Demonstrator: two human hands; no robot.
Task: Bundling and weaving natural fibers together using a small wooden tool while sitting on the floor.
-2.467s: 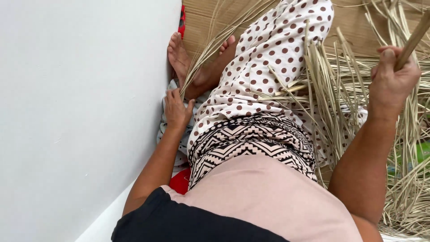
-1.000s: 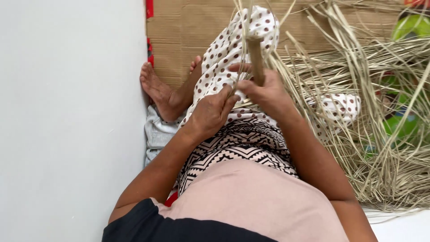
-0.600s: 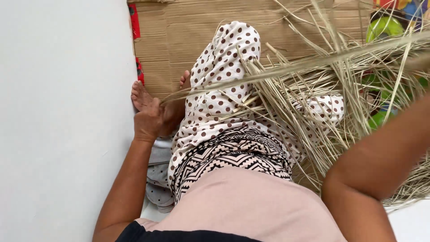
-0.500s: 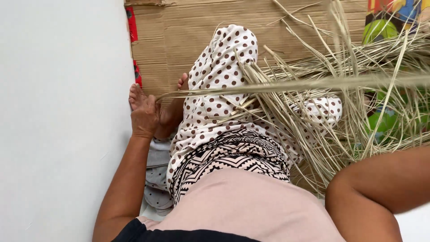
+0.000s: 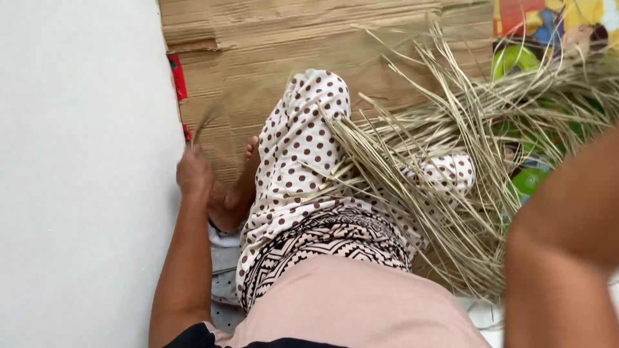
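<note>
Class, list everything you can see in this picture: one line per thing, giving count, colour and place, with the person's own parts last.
Dried straw strands: a large heap, pale tan, right of the lap, spilling over the legs.
Cardboard sheet: one, brown, flat under the legs at top.
Wall: one, white, along the left.
Colourful mat: one, green, yellow and red, top right under the straw.
Polka-dot trousers: one pair, white with brown dots, centre.
Foot: one, bare, beside the wall.
Left hand: gripping a few blurred strands near the wall.
Right arm: lower right; hand out of view.
</note>
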